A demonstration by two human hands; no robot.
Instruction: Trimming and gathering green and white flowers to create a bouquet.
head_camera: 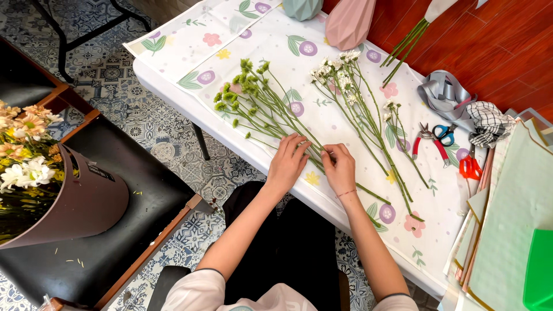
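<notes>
Patterned floor tiles are lying under a white table [173, 86] that is being covered by a floral cloth [276, 52]. Green-budded stems [259, 109] are being touched by the left hand [286, 163], its fingers spread flat on them near the table's near edge. One stem is being pinched by the right hand [340, 167], just beside the left. White-flowered stems [357, 103] are lying to the right, red pruners [429, 144] and blue-handled scissors [444, 133] farther right. A brown bucket of flowers [69, 201] is resting at far left.
</notes>
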